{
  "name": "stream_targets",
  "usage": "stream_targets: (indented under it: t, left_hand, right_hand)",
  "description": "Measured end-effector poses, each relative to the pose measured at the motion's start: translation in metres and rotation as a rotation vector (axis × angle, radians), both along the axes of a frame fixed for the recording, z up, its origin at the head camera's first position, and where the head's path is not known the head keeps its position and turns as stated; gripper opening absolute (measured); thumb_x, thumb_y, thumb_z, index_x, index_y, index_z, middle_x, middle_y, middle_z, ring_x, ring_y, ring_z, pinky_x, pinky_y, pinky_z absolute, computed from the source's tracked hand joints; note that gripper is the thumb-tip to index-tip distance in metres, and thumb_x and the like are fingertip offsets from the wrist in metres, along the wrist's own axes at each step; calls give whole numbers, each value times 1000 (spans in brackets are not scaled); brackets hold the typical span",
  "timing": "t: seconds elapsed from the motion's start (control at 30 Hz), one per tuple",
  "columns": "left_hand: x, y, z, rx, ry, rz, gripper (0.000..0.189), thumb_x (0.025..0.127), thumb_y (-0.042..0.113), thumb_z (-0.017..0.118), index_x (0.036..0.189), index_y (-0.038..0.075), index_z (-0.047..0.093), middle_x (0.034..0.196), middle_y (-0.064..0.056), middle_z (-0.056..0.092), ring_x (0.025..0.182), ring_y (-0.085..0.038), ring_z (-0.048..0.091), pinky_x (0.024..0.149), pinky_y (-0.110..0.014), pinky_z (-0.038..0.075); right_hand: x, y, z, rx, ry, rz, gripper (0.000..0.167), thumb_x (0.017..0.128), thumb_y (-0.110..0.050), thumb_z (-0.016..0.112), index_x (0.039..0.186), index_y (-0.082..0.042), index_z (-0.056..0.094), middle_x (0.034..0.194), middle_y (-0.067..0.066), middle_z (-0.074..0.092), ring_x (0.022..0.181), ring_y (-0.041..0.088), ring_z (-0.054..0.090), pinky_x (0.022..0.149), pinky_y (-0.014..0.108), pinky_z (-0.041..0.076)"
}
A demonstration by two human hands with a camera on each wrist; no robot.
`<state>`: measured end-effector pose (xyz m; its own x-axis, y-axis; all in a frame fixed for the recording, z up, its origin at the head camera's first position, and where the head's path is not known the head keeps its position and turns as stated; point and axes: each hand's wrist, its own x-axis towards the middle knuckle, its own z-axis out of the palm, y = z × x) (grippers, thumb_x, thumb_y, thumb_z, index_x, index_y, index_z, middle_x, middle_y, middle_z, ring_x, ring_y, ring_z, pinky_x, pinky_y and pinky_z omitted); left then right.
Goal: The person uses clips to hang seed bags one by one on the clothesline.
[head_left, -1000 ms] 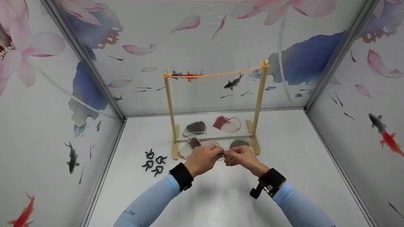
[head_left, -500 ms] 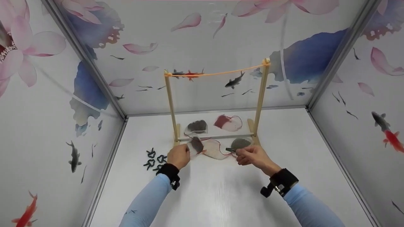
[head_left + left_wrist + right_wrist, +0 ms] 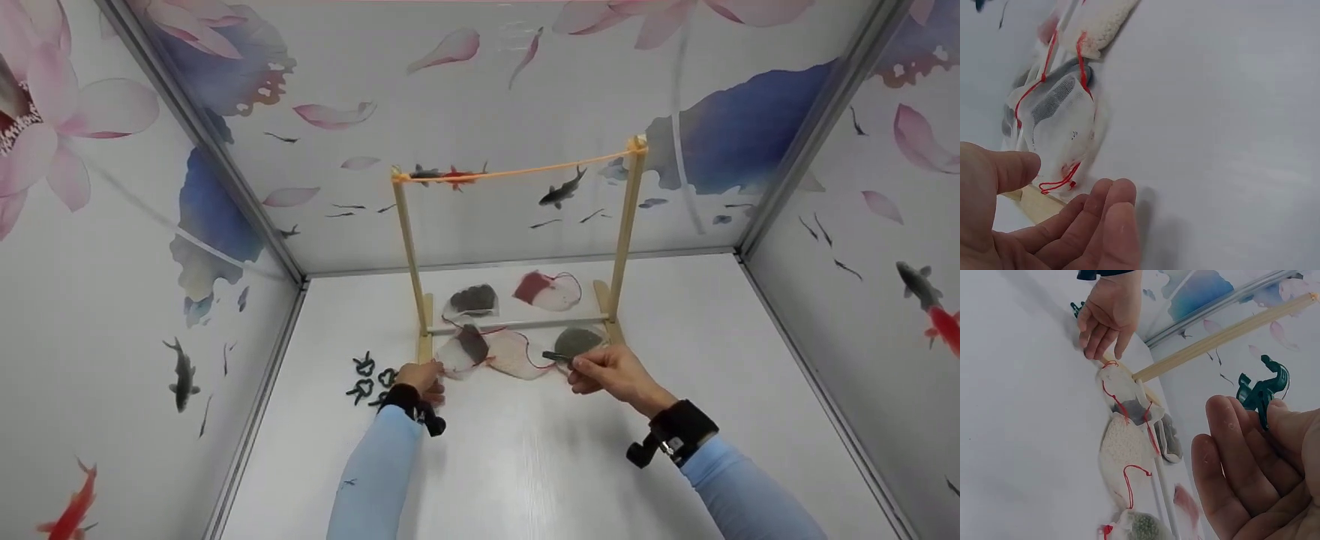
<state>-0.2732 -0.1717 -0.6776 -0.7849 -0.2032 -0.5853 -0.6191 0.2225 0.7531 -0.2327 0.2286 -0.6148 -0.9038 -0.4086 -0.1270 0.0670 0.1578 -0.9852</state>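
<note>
My right hand (image 3: 619, 375) pinches a dark green plastic clip (image 3: 1264, 388) between thumb and forefinger, above the front right pouch with grey-green contents (image 3: 577, 342). At the front left lies a white mesh drawstring pouch (image 3: 1064, 126) with dark contents gathered at one end and red strings. My left hand (image 3: 1067, 225) is beside that pouch's left end, thumb and fingers spread apart with nothing held between them. Between these two pouches is one with pale, grainy contents (image 3: 517, 354).
Two wooden posts (image 3: 411, 255) on flat feet carry an orange cord (image 3: 517, 169), with a white rod (image 3: 517, 324) low between them. Behind the rod lie a dark-filled pouch (image 3: 472, 300) and a reddish one (image 3: 547, 291). Several green clips (image 3: 364, 365) lie left of the stand.
My hands were together at the middle, then parted. The left went to the front left pouch, whose edge was raised, and now lies lower beside it. The right moved rightward with the clip.
</note>
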Motion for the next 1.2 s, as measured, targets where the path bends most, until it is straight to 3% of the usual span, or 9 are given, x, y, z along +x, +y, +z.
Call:
stream_targets:
  t: [0.13, 0.23, 0.5, 0.67, 0.8, 0.93, 1.07, 1.2]
  left_hand:
    - [-6, 11, -14, 80, -8, 132, 37, 107, 33, 70, 115, -3, 73, 84, -14, 78, 65, -20, 77, 67, -35, 68]
    - [-7, 18, -14, 44, 3, 160, 31, 106, 32, 74, 104, 1, 74, 78, -9, 76, 58, -15, 71, 59, -29, 63]
    - [-12, 24, -12, -285, 54, 72, 27, 101, 27, 69, 94, 2, 75, 63, -3, 69, 50, -12, 61, 50, -25, 47]
    - [-9, 26, -9, -288, 69, 75, 37, 104, 36, 64, 90, 5, 78, 72, -7, 78, 55, -17, 70, 53, -26, 49]
    - [-8, 29, -8, -324, 59, -8, 44, 105, 46, 67, 89, 7, 79, 75, -8, 79, 63, -21, 72, 60, -32, 52]
    - [-14, 29, -18, -412, 46, -72, 33, 102, 35, 67, 84, 8, 76, 73, -5, 71, 69, -24, 66, 65, -37, 51]
    - [-21, 28, -25, -426, 60, -79, 30, 99, 30, 65, 85, 7, 78, 80, -10, 76, 72, -27, 69, 66, -36, 51]
    - [-26, 30, -16, -383, 129, -53, 36, 103, 37, 67, 95, 3, 77, 86, -13, 80, 73, -28, 74, 65, -35, 54]
  right_hand:
    - [1, -1, -3, 29, 9, 30, 30, 114, -7, 65, 121, 20, 75, 99, 17, 84, 82, 8, 83, 84, 29, 69]
    - [1, -3, -6, 40, 38, 58, 29, 113, -7, 65, 118, 20, 76, 99, 24, 83, 82, 7, 83, 84, 29, 69]
    - [3, 2, -8, 73, 107, 71, 28, 113, -5, 65, 117, 19, 77, 100, 29, 82, 82, 5, 82, 81, 26, 69]
    - [4, 4, -7, 119, 160, 73, 27, 112, -5, 65, 117, 19, 78, 99, 32, 82, 80, 5, 82, 77, 24, 68]
    - [6, 5, -7, 119, 144, 79, 25, 112, -5, 66, 117, 16, 80, 97, 31, 82, 80, 7, 82, 78, 28, 69]
    - [8, 10, -9, 139, 142, 79, 24, 112, -6, 67, 115, 13, 81, 94, 29, 82, 79, 7, 81, 78, 28, 69]
    - [9, 13, -8, 162, 155, 81, 24, 112, -6, 67, 114, 12, 82, 93, 30, 82, 79, 8, 81, 77, 30, 70]
    - [7, 12, -6, 171, 161, 83, 24, 112, -7, 68, 114, 11, 82, 94, 29, 82, 79, 9, 81, 78, 29, 70]
